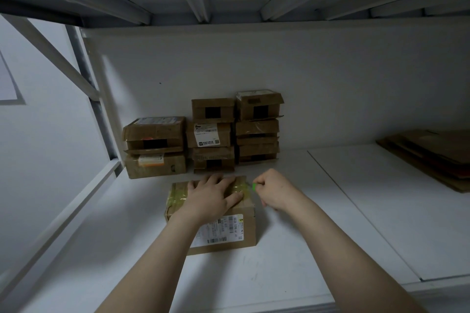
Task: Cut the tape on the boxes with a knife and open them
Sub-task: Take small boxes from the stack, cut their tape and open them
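Progress looks early. White shelf board carries everything: stacked brown cardboard boxes in three columns against the far wall, a pile of flattened brown cardboard far right, and one brown cardboard box with a white shipping label near centre, apart from the stacks. That near box is the one in work: flaps down, yellowish clear tape wrapped over its top, no open seam that I can see, so I'd call the cut just starting or not yet begun. Left hand lies flat on the box top, fingers straight and spread, pressing it down. Right hand sits at the box's far right top edge, fingers curled tight round a small green-handled knife. Left to do, as I judge it: slit this tape, lift the flaps, then whatever in the stacks is sealed. Hard to read: several stacked boxes show loose-looking flaps and dark rectangles on their near faces, and I can't tell whether they're opened or taped. Left hand covers the middle of the tape line. Only a green sliver of the knife shows; the blade is hidden, so contact with the tape is unconfirmed. Light is dim, label text unreadable.
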